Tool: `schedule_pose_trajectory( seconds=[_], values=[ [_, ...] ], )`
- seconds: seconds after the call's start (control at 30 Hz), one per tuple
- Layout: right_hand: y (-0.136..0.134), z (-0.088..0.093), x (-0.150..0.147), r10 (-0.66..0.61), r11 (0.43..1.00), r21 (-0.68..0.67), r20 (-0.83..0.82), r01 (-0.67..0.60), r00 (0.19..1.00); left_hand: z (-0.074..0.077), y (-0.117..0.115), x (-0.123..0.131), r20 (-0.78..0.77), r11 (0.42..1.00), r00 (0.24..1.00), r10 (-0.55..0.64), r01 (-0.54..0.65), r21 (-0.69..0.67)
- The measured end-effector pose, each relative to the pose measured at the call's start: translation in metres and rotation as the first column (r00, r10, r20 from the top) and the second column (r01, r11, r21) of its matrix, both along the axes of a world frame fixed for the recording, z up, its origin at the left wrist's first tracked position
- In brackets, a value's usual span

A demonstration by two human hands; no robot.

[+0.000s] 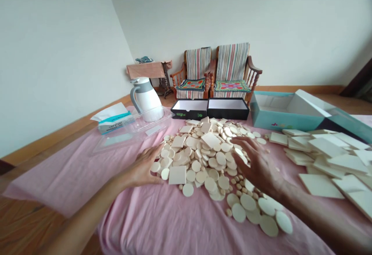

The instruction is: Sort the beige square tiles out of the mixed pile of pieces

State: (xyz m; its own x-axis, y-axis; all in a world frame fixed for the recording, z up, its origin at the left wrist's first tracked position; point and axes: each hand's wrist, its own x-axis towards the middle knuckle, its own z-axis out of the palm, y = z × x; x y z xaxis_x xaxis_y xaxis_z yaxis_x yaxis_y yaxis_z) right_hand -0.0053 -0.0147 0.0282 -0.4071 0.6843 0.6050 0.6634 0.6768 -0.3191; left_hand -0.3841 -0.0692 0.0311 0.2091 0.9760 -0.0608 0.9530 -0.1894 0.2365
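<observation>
A heap of pale wooden discs [200, 176] and some square wooden tiles [177, 174] lies on the pink cloth [139, 216] in front of me. At the heap's left edge, my left hand [147, 167] is open, thumb and fingers apart beside the outer discs. My right hand [257, 166] is also open, on the opposite side, its fingers spread over the heap's right part; whether they touch the pieces I cannot tell. Below that hand are small wooden pebble-like pieces [240, 187] and larger discs [269, 225]. Neither hand holds anything visible.
Large square tiles [321, 185] are piled at right, before a teal box [287, 122]. Two black boxes [190, 114] stand behind the heap. At left are a white jug [148, 100], a clear plastic tray [130, 133] and a tissue pack [114, 123]. Two wooden chairs [232, 63] stand beyond.
</observation>
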Motion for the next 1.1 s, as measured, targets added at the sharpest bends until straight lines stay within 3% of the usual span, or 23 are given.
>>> schedule_pose_trajectory(
  seconds=[0.13,0.23,0.33,0.57,0.77,0.93,1.1],
  values=[
    [-0.021,0.017,-0.051,0.216,0.971,-0.13,0.121,-0.2,0.969,-0.004,0.01,0.008,-0.055,0.995,0.998,0.043,-0.037,0.094],
    [-0.034,0.019,-0.089,0.361,0.926,-0.204,0.229,-0.318,0.904,-0.003,0.012,0.014,-0.08,0.988,0.995,0.058,-0.046,0.147],
    [-0.04,0.016,-0.121,0.42,0.906,-0.198,0.314,-0.373,0.852,-0.003,0.01,0.015,-0.083,0.985,0.995,0.053,-0.038,0.165],
    [-0.023,0.002,-0.155,0.226,0.974,-0.089,0.479,-0.21,0.848,0.001,0.01,0.018,-0.034,0.982,0.996,-0.079,0.083,0.167],
    [-0.01,0.005,-0.168,0.125,0.992,-0.045,0.52,-0.119,0.845,0.0,0.024,0.035,0.013,0.972,0.994,-0.105,0.1,0.214],
    [-0.002,0.005,-0.172,0.094,0.995,-0.067,0.512,-0.069,0.854,-0.002,0.042,0.05,0.088,0.978,0.995,-0.041,0.023,0.206],
    [0.007,0.014,-0.159,0.025,0.998,-0.065,0.489,0.007,0.872,0.007,0.058,0.069,0.111,0.982,0.993,-0.034,0.013,0.187]
  ],
)
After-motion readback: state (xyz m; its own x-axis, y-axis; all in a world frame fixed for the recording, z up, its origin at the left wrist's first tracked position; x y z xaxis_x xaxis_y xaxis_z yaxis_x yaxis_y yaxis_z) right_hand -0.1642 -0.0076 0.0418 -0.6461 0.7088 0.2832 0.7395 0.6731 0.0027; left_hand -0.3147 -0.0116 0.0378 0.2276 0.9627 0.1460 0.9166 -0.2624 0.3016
